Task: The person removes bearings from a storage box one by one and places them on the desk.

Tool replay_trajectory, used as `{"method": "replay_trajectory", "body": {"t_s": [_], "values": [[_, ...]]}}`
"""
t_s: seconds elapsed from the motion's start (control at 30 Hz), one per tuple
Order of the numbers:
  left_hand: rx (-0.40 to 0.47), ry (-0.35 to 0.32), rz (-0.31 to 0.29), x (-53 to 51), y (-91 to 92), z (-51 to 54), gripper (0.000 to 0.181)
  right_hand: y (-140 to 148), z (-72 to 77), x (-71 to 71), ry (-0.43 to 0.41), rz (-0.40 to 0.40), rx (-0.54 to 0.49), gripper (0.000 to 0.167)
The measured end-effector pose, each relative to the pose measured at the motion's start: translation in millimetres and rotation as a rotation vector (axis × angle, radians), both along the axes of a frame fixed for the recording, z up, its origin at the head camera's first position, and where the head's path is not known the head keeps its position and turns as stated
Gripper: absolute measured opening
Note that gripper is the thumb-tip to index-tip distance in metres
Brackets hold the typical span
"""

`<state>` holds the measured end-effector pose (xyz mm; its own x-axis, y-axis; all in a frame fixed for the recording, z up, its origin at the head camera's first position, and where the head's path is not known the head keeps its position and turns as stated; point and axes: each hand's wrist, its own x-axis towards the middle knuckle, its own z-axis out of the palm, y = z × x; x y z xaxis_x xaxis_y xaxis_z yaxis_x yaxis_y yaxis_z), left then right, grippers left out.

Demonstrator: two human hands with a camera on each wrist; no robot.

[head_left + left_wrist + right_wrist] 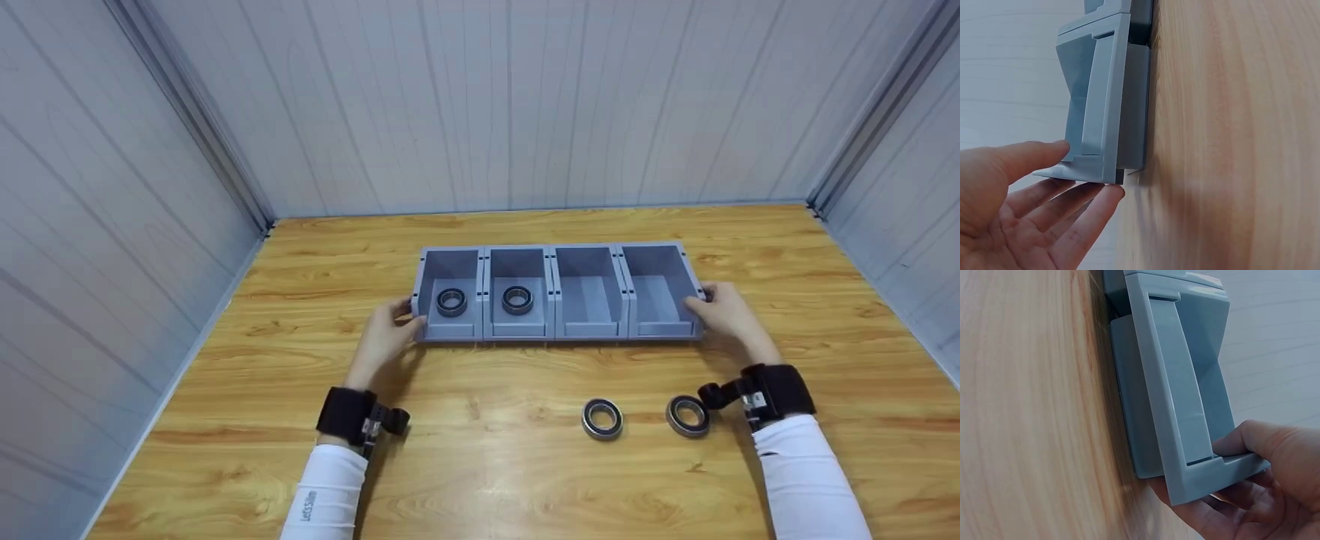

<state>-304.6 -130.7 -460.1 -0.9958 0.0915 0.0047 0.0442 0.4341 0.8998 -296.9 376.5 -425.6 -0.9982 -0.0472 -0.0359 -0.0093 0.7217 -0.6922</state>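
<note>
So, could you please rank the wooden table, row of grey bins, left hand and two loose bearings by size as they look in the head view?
1. Wooden table
2. Row of grey bins
3. Left hand
4. Left loose bearing and right loose bearing: look alike, so tied

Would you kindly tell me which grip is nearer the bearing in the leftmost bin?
Left: the left grip holds the leftmost bin by its outer wall, just left of the bearing. The right grip holds the rightmost bin, at the row's opposite end.
</note>
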Motion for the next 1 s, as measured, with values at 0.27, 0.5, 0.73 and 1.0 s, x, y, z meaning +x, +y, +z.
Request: {"method": "replay_trajectory", "body": {"t_s": [0.27, 0.5, 0.73, 1.0], "values": [[0.019, -0.039, -0.034, 3.6, -3.7, 0.3, 0.062, -2, -1.2, -0.8, -0.004, -0.009, 0.001, 0.043], [0.006, -0.051, -0.07, 0.2, -3.7, 2.0, 0.07, -2, 0.5, 1.5, -0.001, -0.014, -0.008, 0.041], [-0.002, -0.053, -0.078, 0.6, -3.8, 6.2, 0.072, -1, 0.3, 1.4, 0.014, -0.002, -0.005, 0.04], [0.008, -0.09, -0.097, 5.0, -7.7, 14.5, 0.077, 0, -1.2, 1.1, 0.038, 0.019, -0.016, 0.039]]}}
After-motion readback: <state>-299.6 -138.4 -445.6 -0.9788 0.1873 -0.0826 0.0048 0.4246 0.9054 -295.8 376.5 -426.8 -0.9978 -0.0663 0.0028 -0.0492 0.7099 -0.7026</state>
